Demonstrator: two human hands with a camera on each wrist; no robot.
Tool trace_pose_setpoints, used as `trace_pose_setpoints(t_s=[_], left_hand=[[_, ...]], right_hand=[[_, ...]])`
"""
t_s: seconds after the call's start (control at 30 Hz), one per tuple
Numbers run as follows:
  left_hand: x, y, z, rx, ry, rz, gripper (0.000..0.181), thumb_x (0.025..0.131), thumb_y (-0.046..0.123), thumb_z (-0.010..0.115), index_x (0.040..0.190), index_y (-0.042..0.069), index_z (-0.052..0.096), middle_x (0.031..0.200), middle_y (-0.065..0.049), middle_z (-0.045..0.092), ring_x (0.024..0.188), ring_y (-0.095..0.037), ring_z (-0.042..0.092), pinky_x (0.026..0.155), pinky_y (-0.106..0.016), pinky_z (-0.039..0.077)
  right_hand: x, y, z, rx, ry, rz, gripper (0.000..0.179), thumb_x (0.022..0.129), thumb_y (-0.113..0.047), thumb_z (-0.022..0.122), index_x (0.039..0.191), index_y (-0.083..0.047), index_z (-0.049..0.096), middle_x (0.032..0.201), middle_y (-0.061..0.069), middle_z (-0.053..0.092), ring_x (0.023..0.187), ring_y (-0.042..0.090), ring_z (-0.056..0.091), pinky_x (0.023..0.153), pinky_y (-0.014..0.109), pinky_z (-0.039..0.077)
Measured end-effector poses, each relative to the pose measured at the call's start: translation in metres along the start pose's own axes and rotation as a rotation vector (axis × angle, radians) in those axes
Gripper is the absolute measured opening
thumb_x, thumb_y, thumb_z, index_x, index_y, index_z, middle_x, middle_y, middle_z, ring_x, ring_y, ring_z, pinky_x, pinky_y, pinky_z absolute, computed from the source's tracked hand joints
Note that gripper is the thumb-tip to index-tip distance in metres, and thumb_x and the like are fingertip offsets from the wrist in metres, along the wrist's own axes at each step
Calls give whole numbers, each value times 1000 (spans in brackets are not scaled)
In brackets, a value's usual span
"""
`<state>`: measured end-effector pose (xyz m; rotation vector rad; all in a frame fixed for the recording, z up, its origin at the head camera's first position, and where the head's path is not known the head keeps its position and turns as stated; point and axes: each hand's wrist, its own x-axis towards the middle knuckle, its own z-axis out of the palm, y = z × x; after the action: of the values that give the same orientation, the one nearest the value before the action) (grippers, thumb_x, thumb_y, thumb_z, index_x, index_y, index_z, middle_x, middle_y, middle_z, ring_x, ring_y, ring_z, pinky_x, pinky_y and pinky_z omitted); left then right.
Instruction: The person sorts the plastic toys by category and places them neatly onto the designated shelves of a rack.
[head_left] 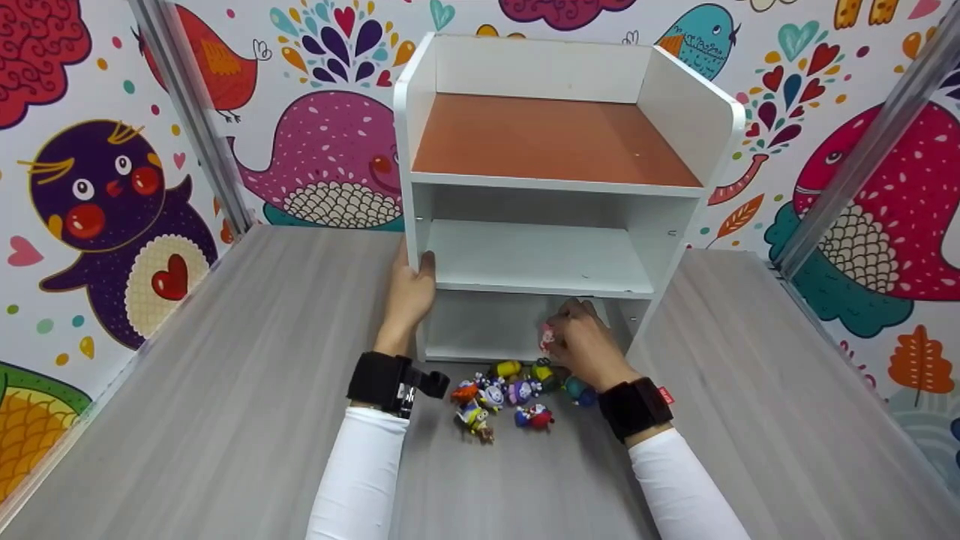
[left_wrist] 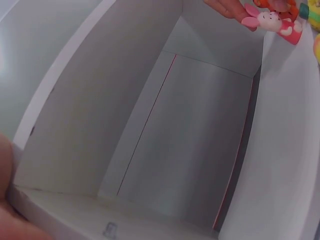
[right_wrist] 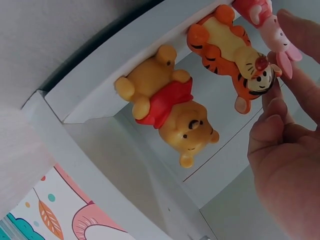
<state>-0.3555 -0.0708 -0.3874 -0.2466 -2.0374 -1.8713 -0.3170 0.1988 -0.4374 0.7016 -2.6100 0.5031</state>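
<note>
My left hand grips the left side panel of a small white shelf unit, its thumb at the panel's front edge. At the right end of the lowest compartment is my right hand, pinching a pink Piglet figurine by its head and ears. Piglet stands at the front edge of the bottom board, also seen in the left wrist view. Beside it, a Tigger figurine stands close to my fingertips. A Winnie the Pooh figurine in a red top stands nearest the right side panel.
Several small colourful figurines lie on the grey wood-grain table before the unit, including a blue and red one, a purple one and a yellow one. The unit's top has a brown board. Patterned walls stand behind.
</note>
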Motion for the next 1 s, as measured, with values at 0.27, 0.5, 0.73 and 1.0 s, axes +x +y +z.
trace_pose_setpoints(t_s=[0.27,0.5,0.73,1.0], left_hand=[[-1,0,-1,7,7,-12,61,102,5,41,160,4,21,162,-22,30,153,-34,23,127,-49,18],[0,0,-1,15,8,-21,62,102,5,42,160,5,21,162,-22,30,153,-35,24,127,-50,19],[0,-1,0,0,10,-13,62,102,6,41,160,6,20,162,-22,31,153,-35,24,126,-52,19],[0,0,-1,-33,-1,8,61,102,5,41,160,4,21,163,-22,28,153,-35,22,126,-52,17]], right_hand=[[-1,-2,2,9,0,15,9,80,-3,79,87,-2,73,100,13,63,94,30,57,79,41,53],[0,-4,-1,40,2,36,20,81,-2,79,100,2,75,103,15,64,97,30,58,83,43,53],[0,-5,-1,46,-3,60,17,82,2,76,99,0,76,103,14,64,98,30,59,84,43,54],[4,-7,-11,71,4,97,21,77,10,72,97,6,74,111,21,70,102,37,65,86,46,56]])
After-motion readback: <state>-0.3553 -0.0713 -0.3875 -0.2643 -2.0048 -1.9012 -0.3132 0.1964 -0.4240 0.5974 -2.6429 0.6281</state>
